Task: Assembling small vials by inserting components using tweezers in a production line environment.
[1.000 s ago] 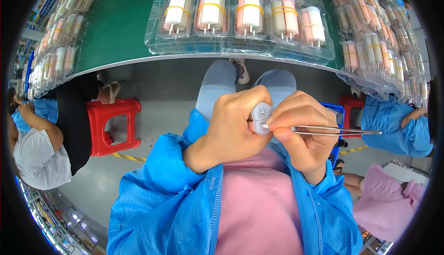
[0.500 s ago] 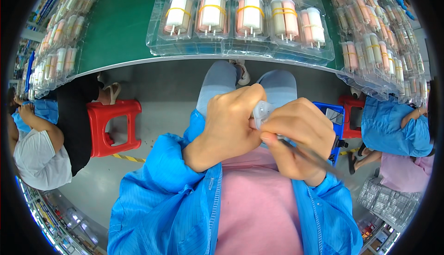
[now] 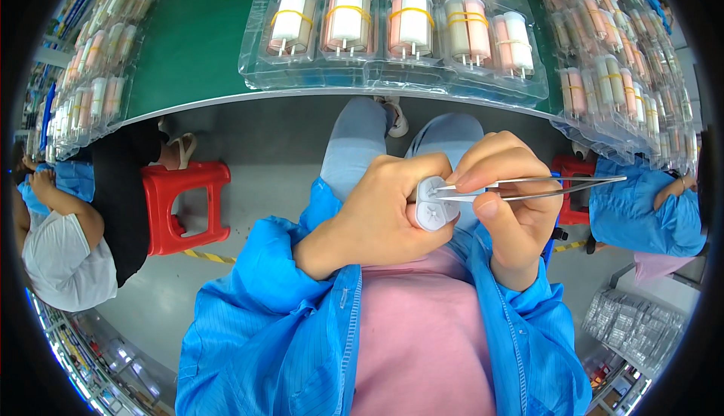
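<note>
My left hand (image 3: 377, 212) is closed around a white two-lobed plastic piece (image 3: 432, 217), whose end with slotted or cross-like marks faces right and up. The rest of that piece is hidden inside the fist. Between the thumb and fingers of my right hand (image 3: 520, 197) is a pair of metal tweezers (image 3: 607, 180), lying nearly level, with the joined end to the right. Their pale tips reach the face of the white piece near its upper lobe. Whether the tips pinch anything I cannot make out. Both hands are above my lap, short of the table.
Ahead, a clear plastic tray (image 3: 317, 76) of paired white, pink and grey tubes with yellow bands sits on the green table (image 3: 188, 46). More trays are stacked at both sides. People sit left and right; a red stool (image 3: 185, 178) stands at left.
My right hand has turned, bringing the tweezers from pointing down toward me to nearly level, their tips at the white piece. The left hand has shifted slightly right, showing the piece's two-lobed face.
</note>
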Demonstrator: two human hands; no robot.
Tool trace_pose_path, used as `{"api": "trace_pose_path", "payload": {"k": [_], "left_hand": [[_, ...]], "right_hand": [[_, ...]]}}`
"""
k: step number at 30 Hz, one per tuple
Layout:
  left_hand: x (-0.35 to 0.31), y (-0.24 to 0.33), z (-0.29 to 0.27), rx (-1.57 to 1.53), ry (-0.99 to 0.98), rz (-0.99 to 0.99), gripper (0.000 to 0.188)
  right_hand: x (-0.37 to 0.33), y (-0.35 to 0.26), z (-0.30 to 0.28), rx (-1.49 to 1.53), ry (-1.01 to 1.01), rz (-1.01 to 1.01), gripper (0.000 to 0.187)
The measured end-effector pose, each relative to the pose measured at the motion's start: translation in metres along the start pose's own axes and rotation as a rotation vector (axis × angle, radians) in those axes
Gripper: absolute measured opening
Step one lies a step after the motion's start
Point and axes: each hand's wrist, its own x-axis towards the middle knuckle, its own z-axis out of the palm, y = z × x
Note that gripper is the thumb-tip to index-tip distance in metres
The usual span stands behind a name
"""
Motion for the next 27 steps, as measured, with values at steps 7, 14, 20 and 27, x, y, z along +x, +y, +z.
{"api": "trace_pose_path", "payload": {"k": [7,14,20,27], "left_hand": [[-0.0007,0.0027,-0.0022,-0.061,-0.095,-0.062,0.018],[-0.0009,0.0011,-0.0028,-0.070,-0.104,-0.029,0.018],[-0.0015,0.0028,-0.0041,-0.059,-0.124,-0.043,0.019],[-0.0022,0.0018,-0.0045,-0.064,-0.133,-0.029,0.020]], "right_hand": [[0.0003,0.0012,0.0008,0.038,0.009,0.023,0.012],[0.0015,0.0016,-0.0004,0.020,-0.014,0.019,0.010],[0.0024,0.0004,0.0002,0.015,-0.015,0.017,0.009],[-0.0005,0.0019,0.0019,0.027,0.017,0.006,0.008]]}}
